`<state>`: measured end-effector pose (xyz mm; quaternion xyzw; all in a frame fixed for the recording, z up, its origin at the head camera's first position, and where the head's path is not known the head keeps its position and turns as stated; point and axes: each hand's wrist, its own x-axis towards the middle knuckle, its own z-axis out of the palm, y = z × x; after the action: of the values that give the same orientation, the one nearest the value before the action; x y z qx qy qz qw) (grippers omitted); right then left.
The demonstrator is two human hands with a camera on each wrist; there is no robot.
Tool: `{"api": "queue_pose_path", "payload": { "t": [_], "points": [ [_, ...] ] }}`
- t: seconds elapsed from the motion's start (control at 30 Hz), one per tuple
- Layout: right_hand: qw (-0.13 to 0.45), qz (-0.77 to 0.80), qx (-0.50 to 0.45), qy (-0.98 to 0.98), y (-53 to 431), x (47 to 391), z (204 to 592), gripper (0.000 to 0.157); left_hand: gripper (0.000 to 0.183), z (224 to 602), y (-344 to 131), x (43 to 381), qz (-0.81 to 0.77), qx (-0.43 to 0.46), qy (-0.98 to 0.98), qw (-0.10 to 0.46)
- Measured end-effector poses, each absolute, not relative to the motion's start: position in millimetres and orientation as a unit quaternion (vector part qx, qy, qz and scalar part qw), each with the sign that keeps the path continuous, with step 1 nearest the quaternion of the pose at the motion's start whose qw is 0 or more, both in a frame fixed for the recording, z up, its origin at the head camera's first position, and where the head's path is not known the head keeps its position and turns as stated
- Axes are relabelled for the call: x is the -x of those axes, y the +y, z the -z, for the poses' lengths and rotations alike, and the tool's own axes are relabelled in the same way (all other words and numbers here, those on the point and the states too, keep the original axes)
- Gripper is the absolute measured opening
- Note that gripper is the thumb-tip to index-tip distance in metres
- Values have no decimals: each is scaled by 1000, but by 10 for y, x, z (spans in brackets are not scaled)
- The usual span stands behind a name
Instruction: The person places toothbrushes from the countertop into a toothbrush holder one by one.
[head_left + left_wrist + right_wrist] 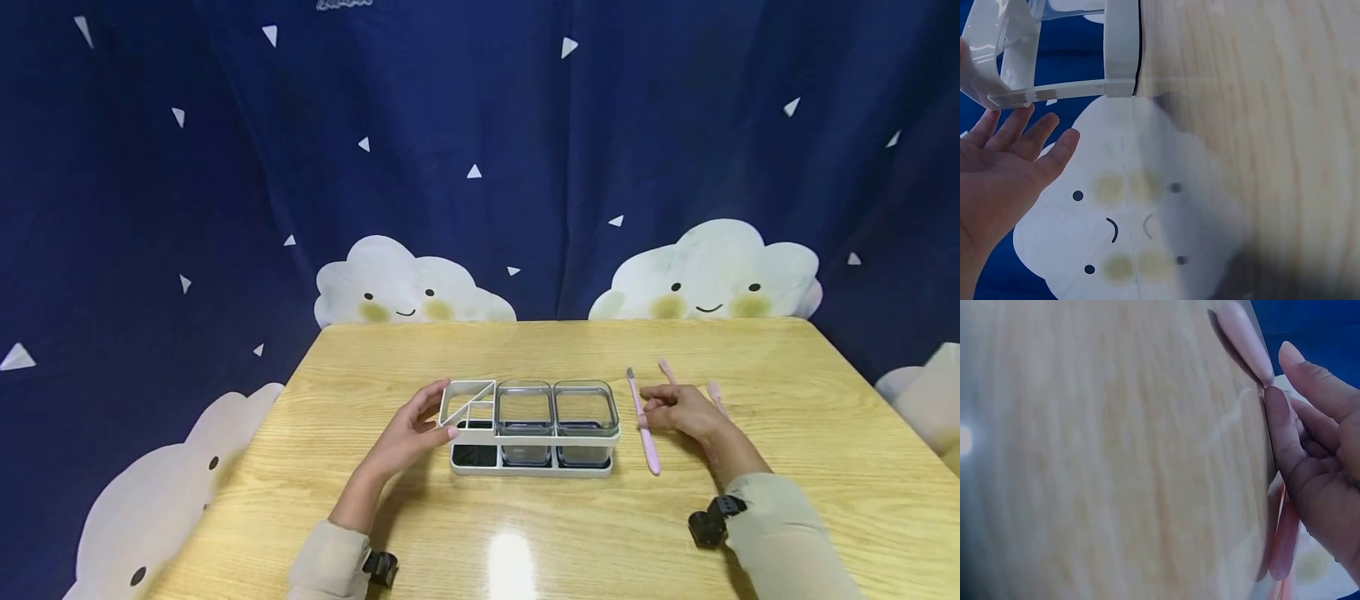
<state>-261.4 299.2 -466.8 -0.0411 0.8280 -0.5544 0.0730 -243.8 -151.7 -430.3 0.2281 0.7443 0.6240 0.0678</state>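
A white toothbrush holder (532,471) with a divided left section stands mid-table, two clear square cups (525,408) seated in its other sections. My left hand (405,437) grips its left end, thumb against the front rim and forefinger at the back corner. In the left wrist view the other fingers (1041,134) spread beside the frame. To the right lies a pink toothbrush (649,450), bristles toward the back. My right hand (686,410) is beside it, thumb tip at its handle and forefinger extended. Two more pink toothbrushes (666,368) lie partly hidden under that hand and wrist.
The wooden table (375,350) ends at a dark blue curtain (450,100) printed with white clouds and triangles. A black wrist camera (708,525) sits on the right forearm, and another black wrist camera (382,568) on the left.
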Motion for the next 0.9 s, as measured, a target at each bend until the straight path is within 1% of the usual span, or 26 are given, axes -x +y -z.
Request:
{"api": "queue_pose_path", "payload": {
  "t": [0.17,0.37,0.53,0.73,0.9],
  "points": [
    [58,537,58,839,2958,2621,4653,67,70,4281,-1534,2434,-622,-228,746,73],
    [61,520,60,850,2928,2622,4631,66,70,4275,-1529,2422,-616,-232,750,66],
    [58,523,35,850,2860,2636,4616,62,71,4279,-1529,2426,-620,-239,744,62],
    [55,530,6,846,2778,2635,4614,59,70,4273,-1531,2408,-621,-227,747,70],
    [52,525,-20,849,2726,2630,4593,56,68,4148,-1496,2340,-619,-238,746,69]
  ]
}}
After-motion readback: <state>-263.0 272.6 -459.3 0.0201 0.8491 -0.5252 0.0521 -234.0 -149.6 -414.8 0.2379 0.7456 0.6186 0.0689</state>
